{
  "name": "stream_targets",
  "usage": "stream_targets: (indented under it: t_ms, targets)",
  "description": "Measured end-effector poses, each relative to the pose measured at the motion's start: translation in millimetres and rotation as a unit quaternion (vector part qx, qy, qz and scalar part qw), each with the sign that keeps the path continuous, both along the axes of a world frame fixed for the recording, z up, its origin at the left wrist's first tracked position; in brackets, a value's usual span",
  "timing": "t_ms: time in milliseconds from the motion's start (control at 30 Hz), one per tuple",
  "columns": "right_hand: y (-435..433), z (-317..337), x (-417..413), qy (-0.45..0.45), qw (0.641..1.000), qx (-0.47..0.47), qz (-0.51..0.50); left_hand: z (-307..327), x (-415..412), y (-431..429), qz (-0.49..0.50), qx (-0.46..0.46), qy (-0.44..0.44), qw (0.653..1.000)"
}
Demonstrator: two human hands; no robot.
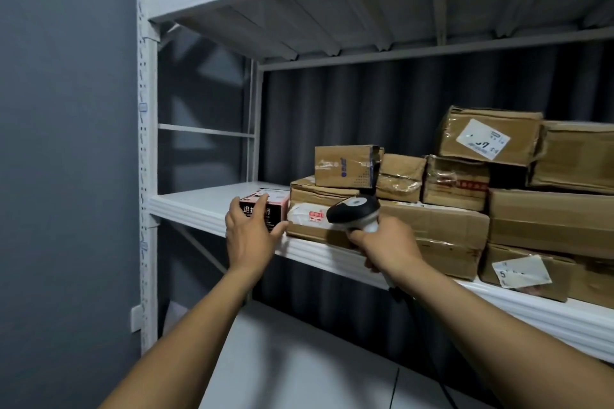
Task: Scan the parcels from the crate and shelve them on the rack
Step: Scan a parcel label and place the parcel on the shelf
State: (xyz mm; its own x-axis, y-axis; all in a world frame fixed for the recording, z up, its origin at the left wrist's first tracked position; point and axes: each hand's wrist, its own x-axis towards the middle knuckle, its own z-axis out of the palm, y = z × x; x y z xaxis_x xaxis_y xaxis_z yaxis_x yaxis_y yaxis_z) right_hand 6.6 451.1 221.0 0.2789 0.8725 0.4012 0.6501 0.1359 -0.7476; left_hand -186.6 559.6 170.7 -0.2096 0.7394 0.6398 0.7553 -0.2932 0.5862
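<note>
Shelving is under way: the left hand holds the pink-and-black parcel on the rack's shelf beside cardboard boxes, the right hand grips the scanner; next, probably release and fetch another.

- Pink-and-black box: white Chinese characters on its black face, starting with "退"; the left hand covers the middle ones.
- Top right carton: its white label shows large digits that look like "07"; the small print is blurred.
- Low right carton: a peeling label with a "5".
- White parcel: a red sticker, unreadable.
- Blue print on the small carton: unreadable.
</note>
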Motion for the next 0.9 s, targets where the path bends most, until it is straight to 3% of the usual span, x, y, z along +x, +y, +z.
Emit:
stream_targets:
  t_ms: [267, 467, 633, 900]
  targets:
    - [-1.9, -10.9, 6.7, -0.013, 1.000, -0.005, -0.009, 2.1, 9.2, 22.7, 0.020, -0.060, -0.016, 0.998]
    - [4.8, -12.7, 8.3, -0.015, 1.000, 0.007, -0.008, -3.5, -2.1, 43.3, -0.065, -0.067, -0.031, 0.995]
    - [10.0, -17.1, 8.7, -0.019, 1.000, 0.001, -0.008, -2.9, -0.3, 50.4, -0.111, -0.109, 0.007, 0.988]
    - [-16.8, -6.6, 16.7, -0.054, 0.998, -0.018, -0.003, 11.7, -9.6, 7.6, -0.055, -0.121, 0.152, 0.979]
